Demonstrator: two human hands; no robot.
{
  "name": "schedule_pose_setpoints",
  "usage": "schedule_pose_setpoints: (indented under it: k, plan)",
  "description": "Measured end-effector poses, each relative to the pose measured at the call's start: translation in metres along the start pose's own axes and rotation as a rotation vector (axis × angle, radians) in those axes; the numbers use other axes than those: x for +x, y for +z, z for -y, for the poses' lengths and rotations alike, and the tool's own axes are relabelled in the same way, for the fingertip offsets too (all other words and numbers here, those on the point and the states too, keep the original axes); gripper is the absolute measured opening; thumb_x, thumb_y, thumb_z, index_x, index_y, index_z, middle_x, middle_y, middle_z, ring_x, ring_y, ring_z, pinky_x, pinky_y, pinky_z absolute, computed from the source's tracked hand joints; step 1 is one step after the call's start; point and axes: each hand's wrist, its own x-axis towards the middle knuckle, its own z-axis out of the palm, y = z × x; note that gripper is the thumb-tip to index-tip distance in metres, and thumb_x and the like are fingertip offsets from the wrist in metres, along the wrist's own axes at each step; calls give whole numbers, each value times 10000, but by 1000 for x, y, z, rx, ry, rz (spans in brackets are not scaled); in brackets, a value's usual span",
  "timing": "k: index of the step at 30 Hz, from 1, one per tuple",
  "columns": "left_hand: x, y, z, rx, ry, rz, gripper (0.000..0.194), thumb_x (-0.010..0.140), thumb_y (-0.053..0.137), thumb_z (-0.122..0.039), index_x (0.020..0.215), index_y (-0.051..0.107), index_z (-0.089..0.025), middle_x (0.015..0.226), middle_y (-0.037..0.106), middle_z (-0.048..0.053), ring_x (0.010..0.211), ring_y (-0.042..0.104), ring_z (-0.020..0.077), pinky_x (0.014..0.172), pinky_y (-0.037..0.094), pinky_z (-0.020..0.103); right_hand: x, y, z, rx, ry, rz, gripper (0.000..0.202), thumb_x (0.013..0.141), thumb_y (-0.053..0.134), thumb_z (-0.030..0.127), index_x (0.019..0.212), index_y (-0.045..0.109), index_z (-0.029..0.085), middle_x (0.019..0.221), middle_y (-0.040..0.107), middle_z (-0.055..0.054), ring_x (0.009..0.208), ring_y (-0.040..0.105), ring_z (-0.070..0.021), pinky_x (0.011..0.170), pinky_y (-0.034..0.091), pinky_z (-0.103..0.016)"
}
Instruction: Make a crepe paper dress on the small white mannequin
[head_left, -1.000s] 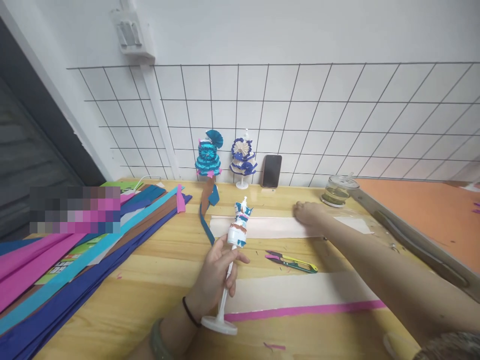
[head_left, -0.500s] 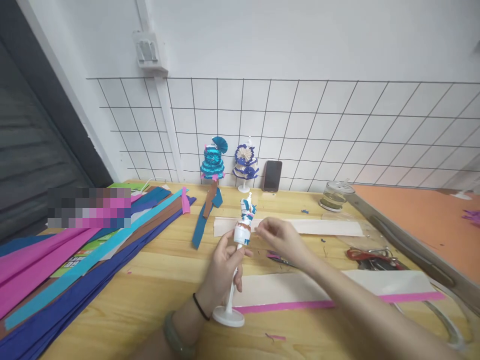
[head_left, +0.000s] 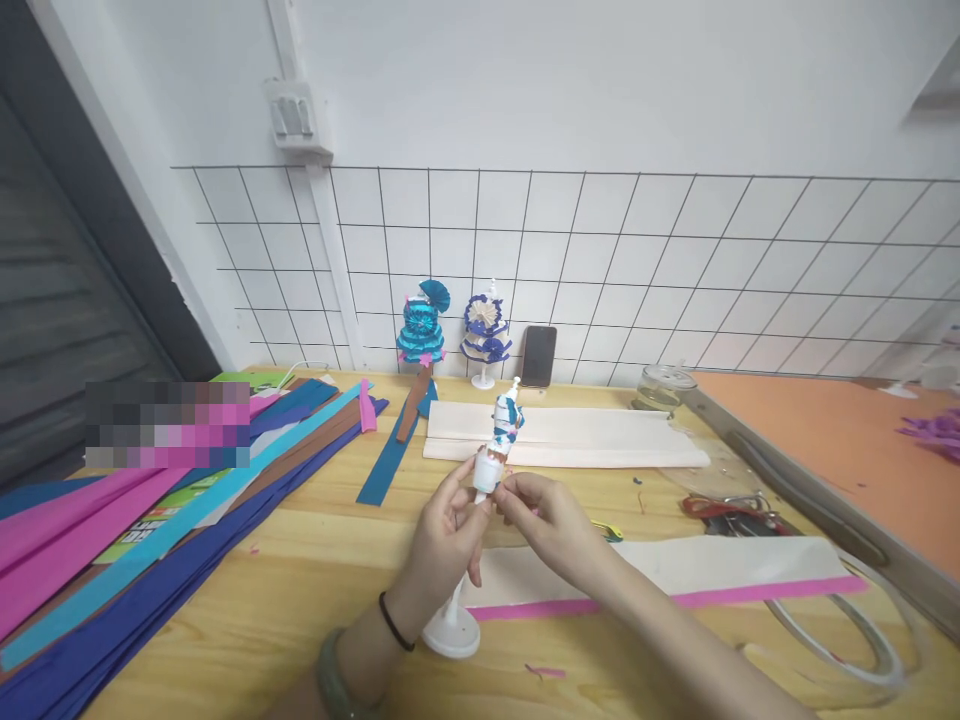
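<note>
A small white mannequin (head_left: 490,470) on a round-based stand, its upper part covered in white, blue and brown pieces, leans slightly right in the middle. My left hand (head_left: 448,525) is wrapped round the stem just under its body. My right hand (head_left: 541,515) has thumb and fingertips pinched together at the lower right edge of the body; what they hold, if anything, is too small to make out. Below my right forearm lies a cream strip with a pink edge (head_left: 750,565). Behind the mannequin is a wider cream strip (head_left: 600,435).
Long pink, blue and brown strips (head_left: 247,480) cover the left side. Two dressed mannequins, one turquoise (head_left: 421,325) and one cream-blue (head_left: 484,335), stand at the back beside a phone (head_left: 539,356). A glass jar (head_left: 664,388) and scissors (head_left: 742,515) are on the right.
My right hand has moved down and left to the mannequin's lower edge. The mannequin's top now tilts further right. The rear cream strip looks wider, and the view has shifted slightly.
</note>
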Motion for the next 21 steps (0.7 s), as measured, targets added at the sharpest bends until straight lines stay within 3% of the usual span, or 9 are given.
schedule_pose_setpoints:
  k: [10, 21]
  plan:
    - [-3, 0, -3, 71, 12, 33, 546, 834, 488, -337, 1352, 329, -270, 1077, 606, 96, 302, 381, -21, 261, 361, 140, -2, -2, 1, -111, -39, -18, 242, 858, 400, 239, 663, 524, 165, 610, 501, 10, 577, 452, -124, 529, 327, -226]
    - [-5, 6, -6, -36, -66, 66, 580, 824, 514, -325, 1351, 307, -198, 715, 581, -15, 273, 367, 9, 251, 371, 156, -2, 3, -7, -74, -37, -109, 202, 788, 456, 184, 600, 521, 156, 553, 465, 28, 536, 426, -107, 507, 310, -218]
